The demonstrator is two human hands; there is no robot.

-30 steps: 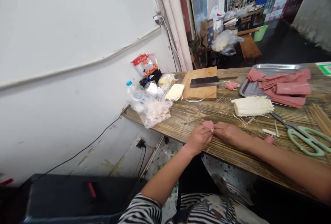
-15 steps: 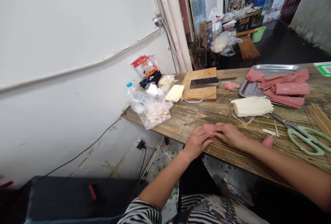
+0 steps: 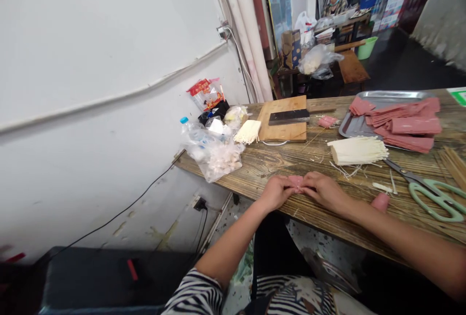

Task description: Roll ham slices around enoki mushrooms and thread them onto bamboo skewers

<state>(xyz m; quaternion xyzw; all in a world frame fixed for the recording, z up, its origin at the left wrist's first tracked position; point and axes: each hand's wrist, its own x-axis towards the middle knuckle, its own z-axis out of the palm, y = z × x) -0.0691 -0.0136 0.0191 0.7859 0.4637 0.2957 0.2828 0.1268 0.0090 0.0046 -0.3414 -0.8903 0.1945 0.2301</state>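
Left hand and right hand meet, fingers pinched

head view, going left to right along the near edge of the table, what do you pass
plastic bag → left hand → pink slice, pinched between both hands → right hand → pink roll → green scissors

The person wears a top with black and white stripes; the left sleeve is short and stops near the elbow; both arms are bare down to the left hand and right hand; stripy cloth covers the lap too.
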